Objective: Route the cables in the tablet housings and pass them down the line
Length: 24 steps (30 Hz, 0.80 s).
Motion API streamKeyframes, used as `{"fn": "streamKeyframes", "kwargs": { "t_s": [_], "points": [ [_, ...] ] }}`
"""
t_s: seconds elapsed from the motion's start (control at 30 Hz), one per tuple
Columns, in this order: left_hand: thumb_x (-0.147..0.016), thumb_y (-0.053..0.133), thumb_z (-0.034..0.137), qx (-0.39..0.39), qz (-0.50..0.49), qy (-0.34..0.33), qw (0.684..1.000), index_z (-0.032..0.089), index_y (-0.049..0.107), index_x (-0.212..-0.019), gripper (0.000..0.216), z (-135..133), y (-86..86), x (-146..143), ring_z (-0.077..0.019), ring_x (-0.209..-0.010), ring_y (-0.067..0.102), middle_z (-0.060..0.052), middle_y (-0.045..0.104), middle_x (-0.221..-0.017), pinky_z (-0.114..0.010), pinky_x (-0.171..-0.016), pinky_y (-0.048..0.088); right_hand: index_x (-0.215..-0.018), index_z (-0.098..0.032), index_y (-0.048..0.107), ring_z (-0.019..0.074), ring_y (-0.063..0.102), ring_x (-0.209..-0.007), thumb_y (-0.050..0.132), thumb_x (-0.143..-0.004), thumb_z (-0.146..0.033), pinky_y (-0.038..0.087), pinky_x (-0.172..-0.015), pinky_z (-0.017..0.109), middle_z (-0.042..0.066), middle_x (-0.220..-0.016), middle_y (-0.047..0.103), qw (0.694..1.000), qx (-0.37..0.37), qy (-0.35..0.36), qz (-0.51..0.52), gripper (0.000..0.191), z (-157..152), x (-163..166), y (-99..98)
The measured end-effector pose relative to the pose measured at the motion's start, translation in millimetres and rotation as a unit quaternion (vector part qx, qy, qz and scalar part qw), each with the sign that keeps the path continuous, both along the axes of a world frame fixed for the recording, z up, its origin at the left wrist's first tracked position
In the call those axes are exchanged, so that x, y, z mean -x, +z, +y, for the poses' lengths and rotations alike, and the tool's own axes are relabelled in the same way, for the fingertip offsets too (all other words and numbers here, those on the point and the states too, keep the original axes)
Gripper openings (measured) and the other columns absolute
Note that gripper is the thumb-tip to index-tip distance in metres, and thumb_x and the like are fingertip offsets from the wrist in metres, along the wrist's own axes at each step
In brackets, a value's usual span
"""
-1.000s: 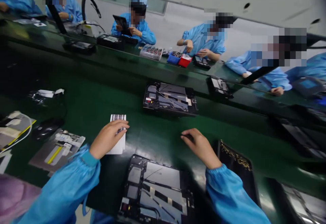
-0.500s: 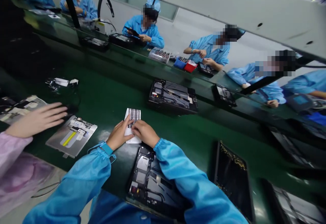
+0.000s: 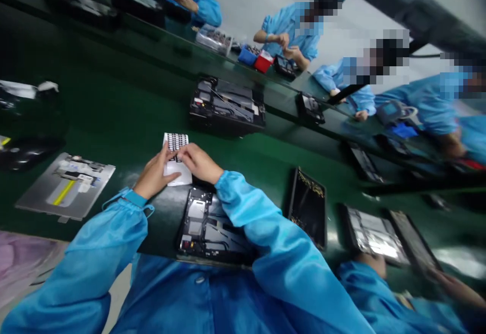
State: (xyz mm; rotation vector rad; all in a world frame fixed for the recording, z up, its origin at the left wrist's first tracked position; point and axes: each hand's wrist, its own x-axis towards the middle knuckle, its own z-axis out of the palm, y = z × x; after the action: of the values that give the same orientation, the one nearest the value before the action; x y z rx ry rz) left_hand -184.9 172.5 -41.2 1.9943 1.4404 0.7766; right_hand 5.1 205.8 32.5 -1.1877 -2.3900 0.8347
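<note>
A green worktop (image 3: 125,106) stretches before a pale wall, and 1 white sheet (image 3: 183,176) with rows of black marks (image 3: 175,138) lies on it, just beyond an open black device (image 3: 195,217). The sheet looks light, thin and easily creased, probably apt to slide unless pressed flat; its plain edges seem the safest hold. The left hand (image 3: 152,173) rests along its left side, thumb and forefinger spread apart. The right hand (image 3: 203,163) has curled fingers, tips drawn close over the marks; whether they pinch anything, I cannot tell.
</note>
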Motion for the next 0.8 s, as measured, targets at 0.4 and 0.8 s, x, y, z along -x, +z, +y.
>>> {"fn": "streamKeyframes", "kwargs": {
  "t_s": [0.4, 0.8],
  "points": [
    [-0.091, 0.068, 0.045, -0.164, 0.124, -0.282, 0.937, 0.019, 0.059, -0.127, 0.045, -143, 45.1, -58, -0.0298, -0.145, 0.042, -0.010, 0.050, -0.153, -0.054, -0.121, 0.033, -0.099, -0.023, 0.052, 0.0176, 0.056, -0.091, 0.048, -0.100, -0.012, 0.048, -0.080, 0.030, 0.004, -0.094, 0.054, 0.974, 0.027, -0.183, 0.131, 0.012, -242, -157, -8.5],
    [-0.095, 0.063, 0.028, -0.197, 0.095, -0.211, 0.953, 0.015, 0.063, -0.108, 0.018, -128, 23.2, -121, -0.0317, -0.137, 0.051, -0.014, 0.058, -0.145, -0.052, -0.113, 0.043, -0.107, -0.019, 0.057, 0.0210, 0.058, -0.097, 0.055, -0.099, -0.012, 0.049, -0.085, 0.036, 0.010, -0.104, 0.062, 0.965, -0.156, -0.210, -0.026, 0.011, -243, -131, -33.3]
  ]
}}
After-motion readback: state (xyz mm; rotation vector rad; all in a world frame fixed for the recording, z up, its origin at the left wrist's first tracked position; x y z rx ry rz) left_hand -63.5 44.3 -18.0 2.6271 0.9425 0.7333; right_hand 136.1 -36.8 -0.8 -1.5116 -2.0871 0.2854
